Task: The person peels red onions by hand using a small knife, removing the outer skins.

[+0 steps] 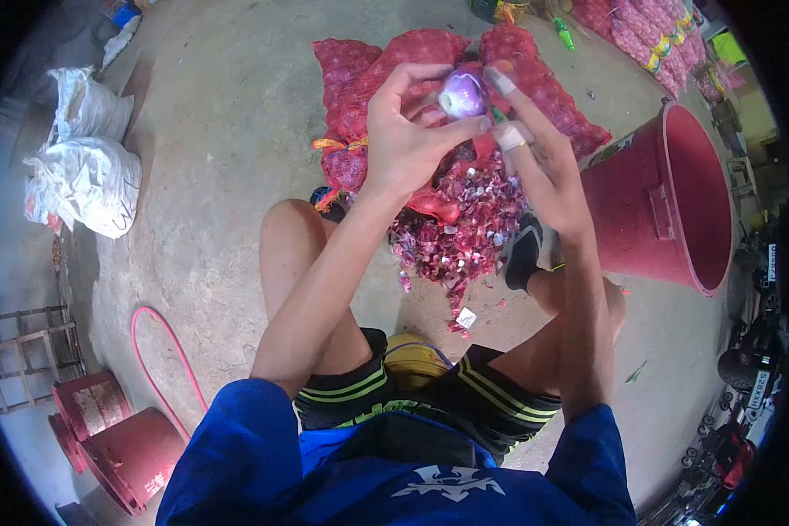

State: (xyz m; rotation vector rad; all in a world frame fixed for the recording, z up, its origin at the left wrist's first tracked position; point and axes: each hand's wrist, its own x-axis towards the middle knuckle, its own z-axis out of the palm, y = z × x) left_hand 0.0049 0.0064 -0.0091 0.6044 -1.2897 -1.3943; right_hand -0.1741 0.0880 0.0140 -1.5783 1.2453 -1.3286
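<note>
A peeled purple onion (463, 94) with a pale cut end is held in my left hand (403, 127), between the thumb and fingers. Close by on the right is my right hand (542, 162), its thumb and index finger wrapped in white tape. A small green thing (499, 115) shows between those taped fingers; its kind is hard to make out. Below both hands, a heap of red onion skins (465, 219) with pale trimmings lies on the floor between my feet. Red mesh sacks of onions (412, 66) lie just beyond the heap.
A large red bin (622, 197) tilts at the right. White sacks (88, 180) stand at the left, with red buckets (136, 451) and a pink hose (162, 324) lower down. More onion sacks (644, 35) lie at the back right. Parked motorcycles (745, 368) line the right edge.
</note>
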